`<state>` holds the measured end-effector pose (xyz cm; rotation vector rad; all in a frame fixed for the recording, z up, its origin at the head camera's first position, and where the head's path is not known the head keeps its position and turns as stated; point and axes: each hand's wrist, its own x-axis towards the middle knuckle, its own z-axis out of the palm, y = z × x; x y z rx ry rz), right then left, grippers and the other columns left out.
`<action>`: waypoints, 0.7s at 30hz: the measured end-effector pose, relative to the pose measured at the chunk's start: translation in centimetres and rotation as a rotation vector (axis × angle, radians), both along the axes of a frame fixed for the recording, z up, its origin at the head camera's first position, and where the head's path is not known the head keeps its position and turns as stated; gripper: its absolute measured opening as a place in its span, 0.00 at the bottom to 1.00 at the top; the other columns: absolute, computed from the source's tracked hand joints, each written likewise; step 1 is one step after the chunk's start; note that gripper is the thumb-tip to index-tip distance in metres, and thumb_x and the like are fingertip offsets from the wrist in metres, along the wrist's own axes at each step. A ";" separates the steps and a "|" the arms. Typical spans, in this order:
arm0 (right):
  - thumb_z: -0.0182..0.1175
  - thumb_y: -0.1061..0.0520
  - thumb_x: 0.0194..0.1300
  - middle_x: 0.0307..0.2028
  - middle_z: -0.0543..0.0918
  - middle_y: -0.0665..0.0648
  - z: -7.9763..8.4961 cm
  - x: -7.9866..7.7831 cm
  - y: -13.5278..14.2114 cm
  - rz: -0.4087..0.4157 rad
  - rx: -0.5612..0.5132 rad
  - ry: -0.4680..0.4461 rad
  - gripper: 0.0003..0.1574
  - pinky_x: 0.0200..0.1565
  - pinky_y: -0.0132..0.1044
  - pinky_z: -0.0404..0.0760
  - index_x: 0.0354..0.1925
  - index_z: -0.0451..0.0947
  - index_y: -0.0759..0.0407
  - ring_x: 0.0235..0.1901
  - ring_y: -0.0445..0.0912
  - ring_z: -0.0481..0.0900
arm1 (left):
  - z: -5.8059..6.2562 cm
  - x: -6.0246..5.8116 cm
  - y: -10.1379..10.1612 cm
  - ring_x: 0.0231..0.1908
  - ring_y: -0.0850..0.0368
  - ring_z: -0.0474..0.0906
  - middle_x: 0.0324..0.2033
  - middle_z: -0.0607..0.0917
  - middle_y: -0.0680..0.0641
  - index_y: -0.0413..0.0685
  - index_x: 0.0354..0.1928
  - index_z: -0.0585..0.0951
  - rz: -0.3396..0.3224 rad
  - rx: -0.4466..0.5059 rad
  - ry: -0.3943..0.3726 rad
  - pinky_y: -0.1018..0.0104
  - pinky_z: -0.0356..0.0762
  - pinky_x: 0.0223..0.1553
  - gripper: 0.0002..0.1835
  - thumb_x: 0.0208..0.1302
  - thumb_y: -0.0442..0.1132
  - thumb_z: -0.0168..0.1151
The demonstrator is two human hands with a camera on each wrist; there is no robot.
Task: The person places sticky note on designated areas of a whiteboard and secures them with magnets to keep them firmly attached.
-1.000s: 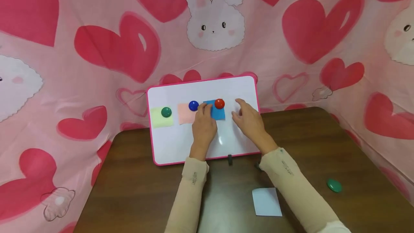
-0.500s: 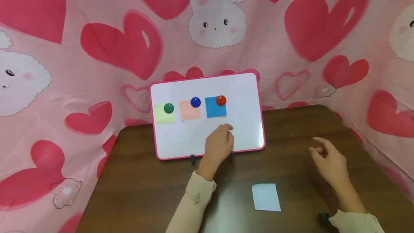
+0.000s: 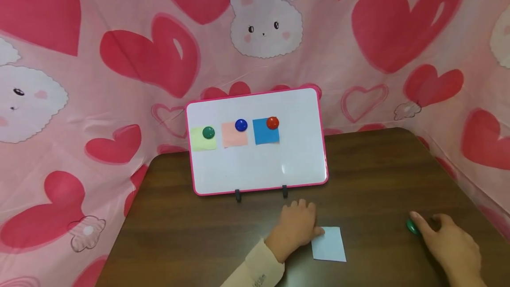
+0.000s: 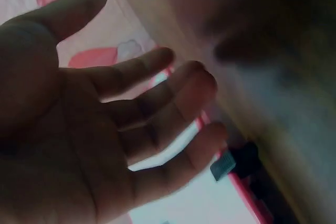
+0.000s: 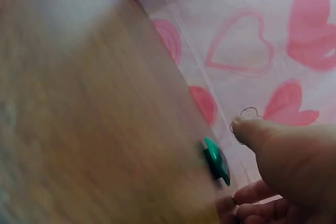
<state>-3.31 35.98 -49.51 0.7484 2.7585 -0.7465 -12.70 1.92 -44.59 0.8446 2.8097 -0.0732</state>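
Note:
Beside the pale blue sticky note [image 3: 330, 246] on the table is my left hand [image 3: 295, 228], its thumb over the note's upper left corner. Whether the thumb touches the paper cannot be told. The left wrist view shows the fingers [image 4: 173, 153] loosely bent, with nothing held. On the right, my right hand [image 3: 454, 245] reaches round a green round magnet [image 3: 412, 226]. The right wrist view shows that magnet [image 5: 214, 157] on the table between thumb and fingers, with a gap to the thumb.
A pink-framed whiteboard [image 3: 255, 169] stands at the back on black feet [image 3: 237, 195]. It bears a yellow-green note [image 3: 203, 144] under a green magnet [image 3: 208, 132], a peach note [image 3: 234, 140] under a blue magnet [image 3: 241, 125], and a blue note [image 3: 264, 134] under a red magnet [image 3: 272, 122].
Both hands have left the whiteboard. My left hand has come down to the pale blue note. My right hand has swung right and down to the loose green magnet.

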 end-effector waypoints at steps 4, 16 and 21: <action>0.43 0.23 0.71 0.53 0.69 0.89 0.2 -0.1 0.4 0.104 -0.019 -0.002 0.62 0.27 0.52 0.76 0.63 0.55 0.83 0.31 0.65 0.79 | -0.6 0.9 0.3 0.45 0.55 0.75 0.44 0.77 0.50 0.55 0.59 0.78 0.005 -0.050 -0.007 0.54 0.78 0.43 0.39 0.53 0.73 0.67; 0.54 0.34 0.73 0.33 0.76 0.57 -0.1 0.1 0.9 0.248 -0.004 0.103 0.44 0.26 0.42 0.71 0.56 0.66 0.76 0.29 0.50 0.73 | -1.2 2.2 1.2 0.41 0.58 0.73 0.39 0.77 0.50 0.50 0.50 0.76 -0.042 -0.033 0.021 0.64 0.78 0.32 0.29 0.58 0.61 0.72; 0.53 0.34 0.74 0.34 0.76 0.57 -0.2 0.2 0.9 0.254 -0.012 0.086 0.42 0.26 0.41 0.71 0.55 0.66 0.75 0.29 0.49 0.73 | -1.6 1.7 1.0 0.39 0.58 0.76 0.37 0.79 0.51 0.50 0.46 0.78 -0.077 -0.021 0.032 0.64 0.79 0.34 0.20 0.60 0.54 0.72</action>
